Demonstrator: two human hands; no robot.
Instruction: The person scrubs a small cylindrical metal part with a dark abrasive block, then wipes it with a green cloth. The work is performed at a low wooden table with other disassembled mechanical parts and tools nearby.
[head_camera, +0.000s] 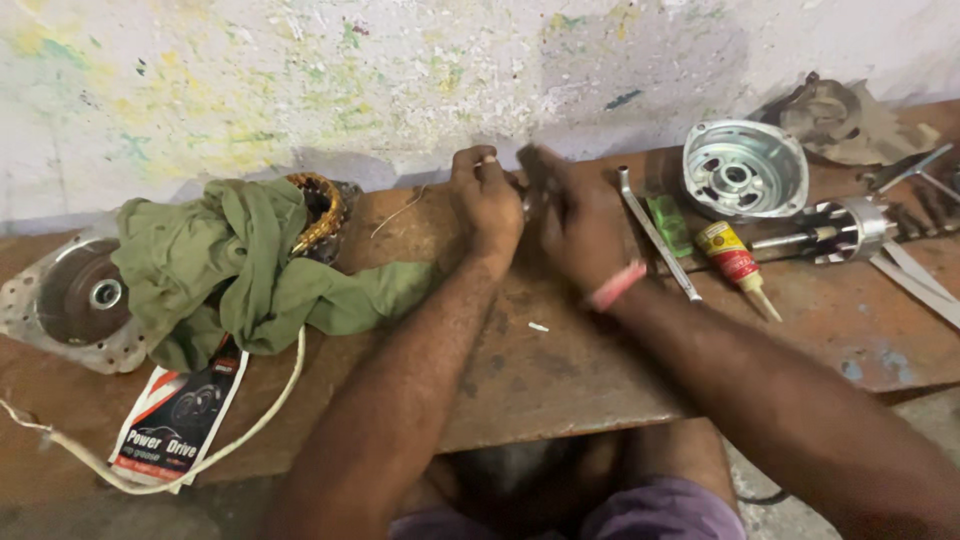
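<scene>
Both hands meet at the far middle of the rusty workbench (560, 380), close to the paint-flecked wall (300, 80). The left hand (487, 205) is curled closed, fingers bent over a small metal part (528, 200) held between the 2 hands. The right hand (575, 215), wearing a pink wristband (615, 286), is blurred; it appears closed on the same part, though its grip cannot be told with certainty. The part itself is mostly hidden by the fingers, and its kind cannot be made out.

Left of the hands lies a crumpled green cloth (240, 265), draped partly over a copper-wound stator (320, 210). Further left sits a round metal end cover (80, 300). A white cord (240, 430) loops along the near edge, passing beside a printed sachet (180, 415).

Right of the hands, a long metal rod (655, 235) lies at an angle, with a green object (668, 222) just beside it. A small adhesive tube (735, 262) with a red and yellow label rests near. Beyond it stands a silver motor housing (745, 168), and a rotor with shaft (835, 230) lies to its right.
</scene>
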